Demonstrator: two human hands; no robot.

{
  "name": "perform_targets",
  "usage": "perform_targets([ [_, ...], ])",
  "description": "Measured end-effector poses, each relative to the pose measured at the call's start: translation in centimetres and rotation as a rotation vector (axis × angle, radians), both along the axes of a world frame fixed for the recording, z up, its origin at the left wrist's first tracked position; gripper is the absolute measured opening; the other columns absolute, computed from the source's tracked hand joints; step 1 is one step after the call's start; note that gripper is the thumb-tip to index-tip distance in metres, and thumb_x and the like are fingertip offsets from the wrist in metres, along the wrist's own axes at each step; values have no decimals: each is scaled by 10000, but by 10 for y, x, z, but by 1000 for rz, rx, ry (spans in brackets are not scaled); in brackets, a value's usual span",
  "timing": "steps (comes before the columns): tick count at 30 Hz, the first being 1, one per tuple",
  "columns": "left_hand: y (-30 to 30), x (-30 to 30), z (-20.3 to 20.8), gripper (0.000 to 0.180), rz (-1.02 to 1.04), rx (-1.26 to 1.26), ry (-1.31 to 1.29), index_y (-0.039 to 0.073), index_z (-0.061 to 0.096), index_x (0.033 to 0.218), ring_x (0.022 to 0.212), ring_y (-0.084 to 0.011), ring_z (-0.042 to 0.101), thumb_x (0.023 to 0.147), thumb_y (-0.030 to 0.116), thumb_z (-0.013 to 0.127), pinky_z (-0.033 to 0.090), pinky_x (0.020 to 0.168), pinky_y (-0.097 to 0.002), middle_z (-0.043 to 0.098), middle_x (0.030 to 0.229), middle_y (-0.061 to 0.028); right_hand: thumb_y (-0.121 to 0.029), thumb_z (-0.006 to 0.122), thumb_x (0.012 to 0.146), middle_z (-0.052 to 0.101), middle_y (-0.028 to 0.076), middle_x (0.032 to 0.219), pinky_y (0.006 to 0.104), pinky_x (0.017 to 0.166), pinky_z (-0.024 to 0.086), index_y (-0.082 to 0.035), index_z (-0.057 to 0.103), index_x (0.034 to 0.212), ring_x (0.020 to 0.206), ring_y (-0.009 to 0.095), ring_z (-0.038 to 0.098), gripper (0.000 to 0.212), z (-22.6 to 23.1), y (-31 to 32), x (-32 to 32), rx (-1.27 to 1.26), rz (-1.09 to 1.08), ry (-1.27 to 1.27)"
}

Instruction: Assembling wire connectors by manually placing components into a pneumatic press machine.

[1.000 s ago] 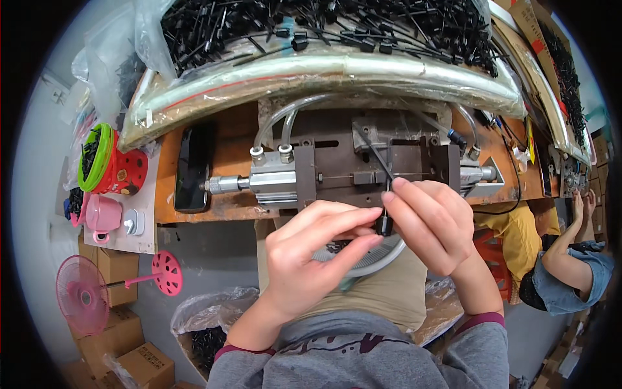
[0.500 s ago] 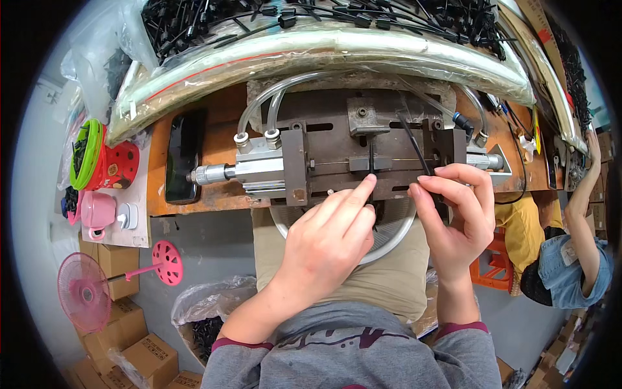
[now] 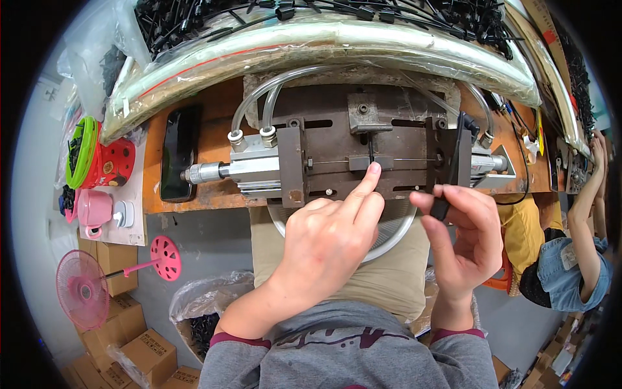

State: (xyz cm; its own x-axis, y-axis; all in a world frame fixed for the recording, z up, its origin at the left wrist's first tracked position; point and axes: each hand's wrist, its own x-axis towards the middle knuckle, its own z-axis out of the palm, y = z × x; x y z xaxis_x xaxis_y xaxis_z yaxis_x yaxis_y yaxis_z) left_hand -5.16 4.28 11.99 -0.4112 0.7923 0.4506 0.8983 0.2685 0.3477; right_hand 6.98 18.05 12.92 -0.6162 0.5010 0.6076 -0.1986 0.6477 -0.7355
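Observation:
A dark metal fixture (image 3: 337, 139) sits on the wooden bench, with two small grey blocks (image 3: 383, 162) meeting at its middle. Between these blocks a thin dark strip (image 3: 371, 144) runs back to a metal bracket (image 3: 363, 117). My left hand (image 3: 330, 236) has its index finger stretched out, its tip touching the near edge of the blocks; its other fingers curl and the thumb is hidden. To the right, my right hand (image 3: 466, 236) pinches a slim black strip (image 3: 457, 159) by its thicker end between thumb and fingers. That strip stands up in front of the fixture's right side.
Air cylinders with clear hoses (image 3: 256, 97) flank the fixture. A phone (image 3: 178, 152) lies left. Plastic-covered padding (image 3: 324, 42) edges a pile of black parts (image 3: 207, 19) at the back. A pink fan (image 3: 83, 288) and cartons (image 3: 149, 356) stand lower left. Another person (image 3: 570, 266) sits right.
The black strip in my right hand has swung more upright and shifted right, showing its thicker end. My left index finger has moved slightly forward against the blocks.

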Motion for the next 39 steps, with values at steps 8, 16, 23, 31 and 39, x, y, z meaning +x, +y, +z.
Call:
perform_targets([
  [8,-2,1,3,336,11,-57,5,74,729,1030,554,-156,634,697,80,769,522,562,-269,703,1241,-86,29,877,639,700,137,973,307,709,581,-11,714,988,866,229,692,388,10,4,4,222,33,-126],
  [16,-7,0,1,306,-60,-46,-17,81,724,1014,615,-170,659,712,98,774,534,594,-272,693,1255,-92,21,827,704,644,206,1223,345,802,595,17,699,997,933,264,698,320,10,6,-4,284,58,-184],
  [23,-29,-9,50,343,-238,-110,-106,80,726,1033,749,-182,698,736,221,823,544,671,-299,741,1095,-71,-28,765,731,638,199,1305,318,667,541,-8,646,982,783,235,687,279,-7,3,-8,469,141,-343],
  [31,56,-100,86,174,13,395,172,28,751,920,696,-112,663,777,99,821,534,641,-242,715,854,-58,-63,712,747,650,134,1319,274,592,484,-39,653,954,585,162,574,217,-11,-8,-22,671,79,-466],
  [39,107,-138,100,338,262,-61,68,-6,756,814,798,-364,710,763,327,791,571,761,-433,721,824,-209,-46,671,751,663,161,1291,268,558,467,-23,649,921,513,149,528,173,-5,-10,-24,668,80,-484],
])
